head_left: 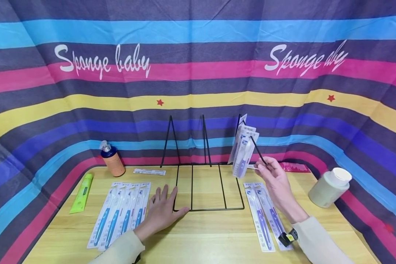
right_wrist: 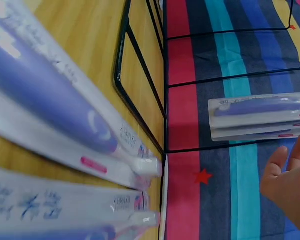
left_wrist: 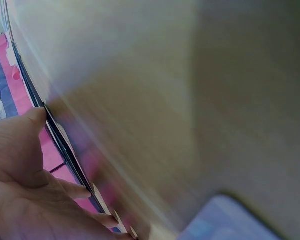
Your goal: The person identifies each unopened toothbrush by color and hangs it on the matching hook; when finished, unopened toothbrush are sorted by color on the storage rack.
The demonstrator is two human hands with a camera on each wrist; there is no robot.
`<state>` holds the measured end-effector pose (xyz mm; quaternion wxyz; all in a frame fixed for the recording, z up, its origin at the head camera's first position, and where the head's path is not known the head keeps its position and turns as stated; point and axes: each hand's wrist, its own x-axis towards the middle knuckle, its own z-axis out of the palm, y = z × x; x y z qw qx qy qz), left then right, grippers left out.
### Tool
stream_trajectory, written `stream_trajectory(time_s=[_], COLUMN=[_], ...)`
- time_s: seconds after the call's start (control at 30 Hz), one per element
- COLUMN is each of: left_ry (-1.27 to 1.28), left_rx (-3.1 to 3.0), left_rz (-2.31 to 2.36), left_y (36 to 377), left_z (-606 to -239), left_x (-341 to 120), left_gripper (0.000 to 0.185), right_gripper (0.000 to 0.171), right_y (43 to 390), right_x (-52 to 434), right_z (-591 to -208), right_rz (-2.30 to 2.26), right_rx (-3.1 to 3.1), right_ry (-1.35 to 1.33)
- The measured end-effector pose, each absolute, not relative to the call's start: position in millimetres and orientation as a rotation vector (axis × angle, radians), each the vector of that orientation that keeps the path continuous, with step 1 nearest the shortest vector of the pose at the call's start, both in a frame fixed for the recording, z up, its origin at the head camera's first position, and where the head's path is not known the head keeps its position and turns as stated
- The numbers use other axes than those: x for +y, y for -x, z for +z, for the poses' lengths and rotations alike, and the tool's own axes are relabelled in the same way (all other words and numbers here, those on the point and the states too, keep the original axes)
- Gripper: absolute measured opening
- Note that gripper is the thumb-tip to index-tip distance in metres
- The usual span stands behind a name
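A black wire display rack (head_left: 210,209) stands on the table with upright prongs. Several packaged purple toothbrushes (head_left: 242,157) hang from its right prong, also seen as hanging packs (right_wrist: 260,116) in the right wrist view. My right hand (head_left: 277,183) pinches the front end of that right prong, beside the hanging packs. In the right wrist view, part of the right hand (right_wrist: 290,185) shows below the packs, the prong's end out of sight. My left hand (head_left: 163,209) lies flat with spread fingers at the rack base's left edge; its fingers (left_wrist: 35,120) touch the wire.
Packaged blue toothbrushes (head_left: 118,216) lie at left, two purple packs (head_left: 262,220) at right. Around them stand a pump bottle (head_left: 113,159), green tube (head_left: 82,194) and white-capped jar (head_left: 330,187). A small white packet (head_left: 149,172) and pink packet (head_left: 295,167) lie near the striped curtain (head_left: 198,47).
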<state>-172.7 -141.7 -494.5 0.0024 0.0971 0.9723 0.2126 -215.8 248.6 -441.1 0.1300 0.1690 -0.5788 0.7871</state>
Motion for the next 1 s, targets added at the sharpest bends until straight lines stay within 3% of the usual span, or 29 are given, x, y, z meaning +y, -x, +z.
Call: stream_trajectory(time_s=[0.23, 0.53, 0.8, 1.0], left_ry=[-0.316, -0.31, -0.305, -0.31], left_rx=[3.05, 3.047, 3.052, 3.053], left_rz=[0.683, 0.688, 0.689, 0.701], left_y=[173.6, 173.7, 174.8, 174.5], left_z=[-496.8, -497.8, -497.6, -498.5], left_x=[-143.0, -143.5, -143.0, -142.8], left_gripper=[0.096, 0.097, 0.096, 0.095], right_gripper=[0.022, 0.023, 0.067, 0.072], right_y=[196.4, 158.6, 144.8, 142.2], right_x=[263.3, 278.5, 300.8, 313.8], right_z=[-445.6, -458.7, -472.9, -482.7], right_rz=[2.286, 2.174, 1.94, 1.923], right_rx=[-1.752, -2.019, -2.498, -2.73], right_ry=[-0.455, -0.204, 0.151, 0.3])
